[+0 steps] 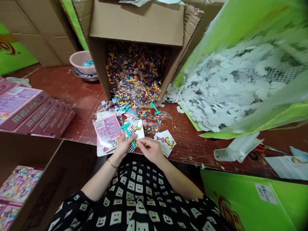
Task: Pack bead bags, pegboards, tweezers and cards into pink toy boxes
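My left hand (123,147) is closed around a teal T-shaped plastic piece (128,132), with a white plastic grid (131,129) and a printed card (140,131) under it. My right hand (152,150) meets it at the lower edge of this stack, thumb and fingertips pinched together. What those fingertips grip, if anything, is too small to make out. Left of the stack lies a pink printed package card (107,132). A white pattern card (166,141) rests on the table just right of my right hand.
Behind my hands a cardboard box (136,24) on its side spills bags of colourful beads (136,86). A green sack at right holds white grid pieces (223,86). Pink boxes (36,115) line the left; a pink bowl (83,61) stands behind. A bottle (225,154) lies right.
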The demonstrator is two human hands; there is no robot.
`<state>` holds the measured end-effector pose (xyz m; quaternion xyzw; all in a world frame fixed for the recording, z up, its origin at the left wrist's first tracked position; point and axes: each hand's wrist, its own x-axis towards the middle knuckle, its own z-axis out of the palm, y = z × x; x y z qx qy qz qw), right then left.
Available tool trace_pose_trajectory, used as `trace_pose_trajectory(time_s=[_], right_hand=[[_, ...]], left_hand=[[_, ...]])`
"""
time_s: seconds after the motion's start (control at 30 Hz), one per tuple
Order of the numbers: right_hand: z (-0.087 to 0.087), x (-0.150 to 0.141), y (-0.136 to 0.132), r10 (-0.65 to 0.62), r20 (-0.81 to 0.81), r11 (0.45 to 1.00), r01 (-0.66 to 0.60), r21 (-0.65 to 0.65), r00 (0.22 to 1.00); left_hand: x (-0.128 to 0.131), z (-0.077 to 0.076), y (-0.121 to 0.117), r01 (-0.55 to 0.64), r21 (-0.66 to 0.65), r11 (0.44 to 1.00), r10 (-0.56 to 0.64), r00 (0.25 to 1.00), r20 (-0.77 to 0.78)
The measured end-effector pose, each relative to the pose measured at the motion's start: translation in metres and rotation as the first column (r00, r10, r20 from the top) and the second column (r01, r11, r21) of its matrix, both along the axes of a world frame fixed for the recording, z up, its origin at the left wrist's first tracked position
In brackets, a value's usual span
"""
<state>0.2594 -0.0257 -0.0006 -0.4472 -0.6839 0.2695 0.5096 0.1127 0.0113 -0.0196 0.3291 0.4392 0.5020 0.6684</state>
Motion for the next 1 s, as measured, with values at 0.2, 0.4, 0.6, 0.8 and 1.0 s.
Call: trace_pose_trajectory(time_s=[0.2,0.4,0.6,0.8,1.0], right_hand=[[0.027,0.013,0.069,0.138,0.111,0.972,-0.113,-0.204,0.984],[0.019,0.009,0.113,0.694,0.030,0.619,-0.575,-0.535,0.719],[-0.007,0.010,0.107,0.381,-0.101,0.739,-0.368,-0.565,0.919],[-0.037,0.029,0.104,-0.014,-0.334,0.747,-0.212,-0.630,0.943],[-0.037,0.025,0.102,-0.110,-0.479,0.716,-0.265,-0.646,0.871]], left_hand=[[-0.022,0.020,-0.009,0.340,-0.025,0.940,-0.340,0.933,-0.114],[-0.023,0.030,-0.010,0.392,-0.044,0.919,-0.394,0.911,-0.120],[-0.053,0.002,0.005,0.081,0.122,0.989,-0.017,0.892,-0.452],[-0.139,-0.025,0.032,-0.359,0.341,0.869,0.488,0.505,-0.712],[-0.151,-0.042,0.053,-0.320,0.118,0.940,0.287,0.554,-0.781]])
